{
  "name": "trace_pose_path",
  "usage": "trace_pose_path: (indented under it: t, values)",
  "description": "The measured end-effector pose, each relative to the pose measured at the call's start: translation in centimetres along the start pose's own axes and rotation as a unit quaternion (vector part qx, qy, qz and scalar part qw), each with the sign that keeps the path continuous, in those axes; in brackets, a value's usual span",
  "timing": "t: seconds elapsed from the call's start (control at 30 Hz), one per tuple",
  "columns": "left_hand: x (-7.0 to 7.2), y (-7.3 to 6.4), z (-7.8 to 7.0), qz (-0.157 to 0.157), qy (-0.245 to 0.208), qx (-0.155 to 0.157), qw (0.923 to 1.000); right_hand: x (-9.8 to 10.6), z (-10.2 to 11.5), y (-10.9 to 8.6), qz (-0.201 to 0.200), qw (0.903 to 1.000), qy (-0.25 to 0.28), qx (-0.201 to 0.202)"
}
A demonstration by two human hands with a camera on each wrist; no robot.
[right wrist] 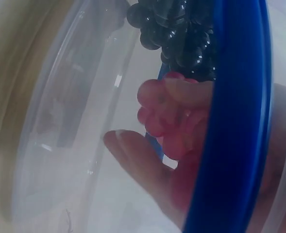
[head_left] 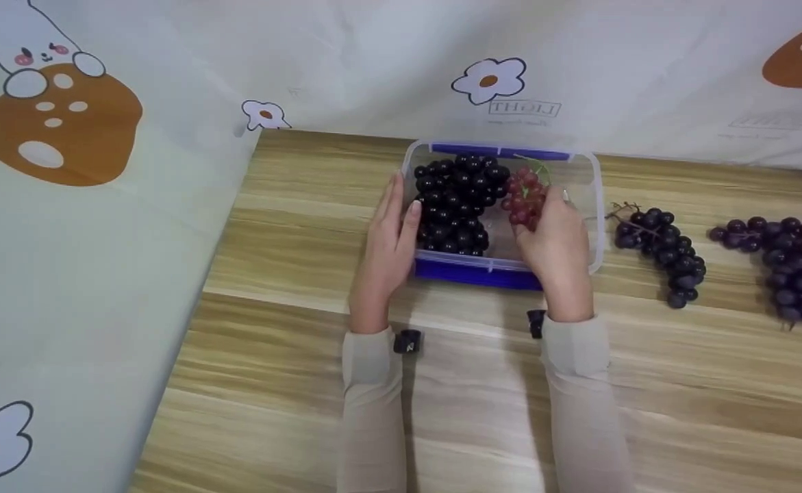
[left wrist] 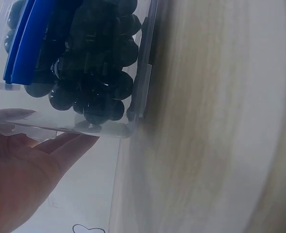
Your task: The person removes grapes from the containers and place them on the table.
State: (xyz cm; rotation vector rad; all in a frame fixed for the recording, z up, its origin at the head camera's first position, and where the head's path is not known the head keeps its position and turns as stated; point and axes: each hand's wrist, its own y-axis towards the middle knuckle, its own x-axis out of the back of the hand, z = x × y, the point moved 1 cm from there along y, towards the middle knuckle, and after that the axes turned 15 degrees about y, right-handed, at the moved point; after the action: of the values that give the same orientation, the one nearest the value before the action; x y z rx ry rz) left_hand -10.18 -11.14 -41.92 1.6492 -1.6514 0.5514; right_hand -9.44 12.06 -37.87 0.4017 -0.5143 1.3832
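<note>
We see the red grapes [head_left: 525, 195] inside the clear box [head_left: 600, 205], right by the fingers of the right hand [head_left: 561, 246]. The right thumb is on the left side of the red bunch and the other fingers bend round its right side, so we think they are holding it. The long way of the bunch runs away from us, and its green stalk end points out past the fingertips. We can't tell if the bunch touches the box floor under the fingers.

The left hand [head_left: 383, 250] has its fingers straight and flat along the outside of the box, with the thumb over the rim, so the wall is pinched between them. Just to the right of those fingers, inside, sits a big heap of black grapes [head_left: 455, 198]. That heap is to the left of the right fingers, next to the red bunch, and we see a bit of bare floor between the two lower down.

Out on the worktop [head_left: 291, 274], to the right of the right fingers, lies a thin dark bunch [head_left: 668, 253]. Its long way slants toward us and to the right, with its stalk end nearest the box. Farther right is a fatter dark bunch [head_left: 801, 274]. The right hand is the nearer one to both.
</note>
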Motion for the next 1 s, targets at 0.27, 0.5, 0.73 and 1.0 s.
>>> trace_pose_path:
  t: [0.27, 0.5, 0.73, 1.0]
  values:
    - [-0.1, 0.1, 0.0, -0.006, -0.004, -0.009, 0.9999, -0.1, 0.1, -0.2, -0.051, 0.9973, 0.045, 0.026]
    - [-0.1, 0.1, 0.0, -0.003, -0.008, -0.007, 0.9999, 0.1, -0.2, -0.1, -0.089, 0.9925, 0.056, 0.063]
    - [-0.1, 0.1, 0.0, -0.005, -0.010, -0.008, 0.9999, 0.5, 0.0, -0.2, -0.107, 0.9890, 0.057, 0.085]
    - [-0.1, 0.1, 0.1, -0.006, -0.006, -0.009, 0.9999, 1.1, 0.7, -0.8, -0.123, 0.9847, 0.078, 0.097]
